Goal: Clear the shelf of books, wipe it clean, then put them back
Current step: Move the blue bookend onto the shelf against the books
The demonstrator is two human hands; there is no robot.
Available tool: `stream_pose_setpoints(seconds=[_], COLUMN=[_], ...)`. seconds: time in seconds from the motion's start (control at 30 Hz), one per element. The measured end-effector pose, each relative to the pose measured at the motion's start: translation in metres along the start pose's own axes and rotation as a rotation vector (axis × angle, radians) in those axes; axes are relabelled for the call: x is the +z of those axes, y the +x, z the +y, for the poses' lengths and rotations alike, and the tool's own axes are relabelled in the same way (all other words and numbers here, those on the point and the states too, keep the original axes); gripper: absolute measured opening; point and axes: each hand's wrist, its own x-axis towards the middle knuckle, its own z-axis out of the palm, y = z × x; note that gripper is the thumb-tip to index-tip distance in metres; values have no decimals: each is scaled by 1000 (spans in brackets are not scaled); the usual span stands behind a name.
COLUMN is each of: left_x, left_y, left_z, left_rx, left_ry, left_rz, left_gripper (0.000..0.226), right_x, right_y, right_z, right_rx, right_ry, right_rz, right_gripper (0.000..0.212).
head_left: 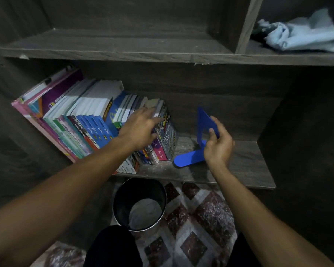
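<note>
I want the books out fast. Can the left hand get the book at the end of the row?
Probably yes. The left hand reaches over the end book, and the right hand holds the blue bookend aside, so nothing looks in the way.

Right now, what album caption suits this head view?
Left hand touches leaning books while right hand grips the blue bookend on the shelf.

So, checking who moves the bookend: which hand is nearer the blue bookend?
Right. The right hand holds the blue bookend by its upright plate; the left hand is over the books, left of it, apart.
</note>
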Motion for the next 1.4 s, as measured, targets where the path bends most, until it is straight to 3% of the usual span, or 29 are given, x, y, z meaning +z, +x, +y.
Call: stream_pose_setpoints(seconds=[0.2,0.57,0.77,0.93,1.13,1.3,1.4], left_x=[21,38,48,36,20,30,34], left_y=[1,3,-5,5,32,23,23], left_z=[-7,3,10,12,12,12,17], left_rx=[-36,-80,-106,-97,29,46,25], left_ry=[82,176,189,252,417,408,389], left_rz=[45,178,275,179,-124,-55,-50], left_gripper=[83,52,51,61,58,40,42], right_x=[14,31,43,43,35,42,46], right_y=[3,-7,-17,-12,-15,-16,-10], right_z=[23,39,43,50,84,96,101], right_rx=[0,51,-15,133,235,221,265], right_ry=[5,24,71,11,-170,-159,-115], right_rz=[19,101,123,-71,-370,-362,-358], right_gripper=[43,54,54,57,47,56,52])
